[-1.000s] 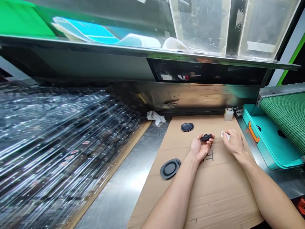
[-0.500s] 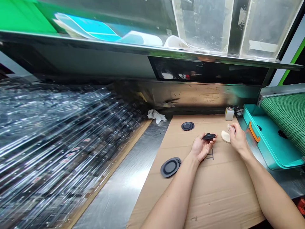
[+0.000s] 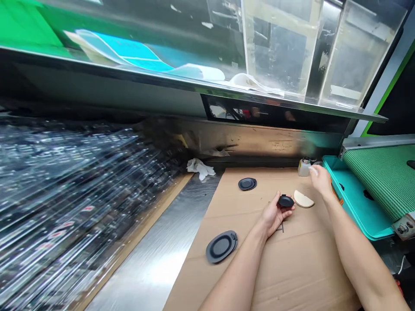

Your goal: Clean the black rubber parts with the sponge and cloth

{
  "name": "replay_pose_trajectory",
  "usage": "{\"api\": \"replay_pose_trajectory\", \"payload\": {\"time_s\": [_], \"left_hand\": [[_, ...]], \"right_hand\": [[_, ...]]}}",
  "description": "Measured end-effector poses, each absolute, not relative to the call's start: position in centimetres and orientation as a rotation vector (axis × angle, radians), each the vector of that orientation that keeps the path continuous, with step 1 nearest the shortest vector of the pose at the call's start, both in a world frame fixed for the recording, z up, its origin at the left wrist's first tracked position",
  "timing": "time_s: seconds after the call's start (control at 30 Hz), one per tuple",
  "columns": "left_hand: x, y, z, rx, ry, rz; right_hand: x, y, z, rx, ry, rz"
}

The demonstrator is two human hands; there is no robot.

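Between its thumb and fingers, my left hand point(image 3: 274, 216) holds a small black oval part point(image 3: 285, 201) above the cardboard. My right hand point(image 3: 320, 179) is pinched on a small white piece point(image 3: 313, 170), partly hidden by the fingers, beside a white bottle point(image 3: 304, 166) with a metallic top. A cream half-round pad point(image 3: 303, 199) lies on the cardboard point(image 3: 292, 268) between my hands. Two more black oval parts rest on the cardboard at the left, one farther back point(image 3: 247, 184) and one nearer point(image 3: 221, 247).
A teal bin point(image 3: 359, 211) stands at the right under a green conveyor belt point(image 3: 385, 177). White crumpled gloves point(image 3: 201, 168) lie at the back left. Stacked clear plastic trays point(image 3: 81, 207) fill the left. A metal shelf point(image 3: 181, 82) overhangs the back.
My right hand has moved back from the cream pad to the white bottle, with the white piece still in its fingers. The black part in my left hand is tilted more towards the camera.
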State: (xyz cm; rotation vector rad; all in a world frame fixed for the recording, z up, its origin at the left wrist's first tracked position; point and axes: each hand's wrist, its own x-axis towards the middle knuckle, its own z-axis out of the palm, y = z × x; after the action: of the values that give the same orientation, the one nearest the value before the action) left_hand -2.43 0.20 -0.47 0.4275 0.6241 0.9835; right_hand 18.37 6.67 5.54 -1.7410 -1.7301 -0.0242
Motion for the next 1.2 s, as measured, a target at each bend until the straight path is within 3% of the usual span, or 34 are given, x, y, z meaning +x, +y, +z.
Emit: {"api": "replay_pose_trajectory", "payload": {"time_s": [0.1, 0.23, 1.2], "left_hand": [[-2.6, 0.2, -0.3, 0.415, 0.585, 0.965], [-2.7, 0.2, -0.3, 0.395, 0.56, 0.952], [-2.4, 0.6, -0.6, 0.371, 0.489, 0.96]], "right_hand": [[19.4, 11.1, 9.0, -1.908, -1.848, -0.204], [20.2, 14.5, 11.4, -1.995, -1.977, -0.186], [19.4, 16.5, 12.8, -2.211, -2.123, -0.167]]}}
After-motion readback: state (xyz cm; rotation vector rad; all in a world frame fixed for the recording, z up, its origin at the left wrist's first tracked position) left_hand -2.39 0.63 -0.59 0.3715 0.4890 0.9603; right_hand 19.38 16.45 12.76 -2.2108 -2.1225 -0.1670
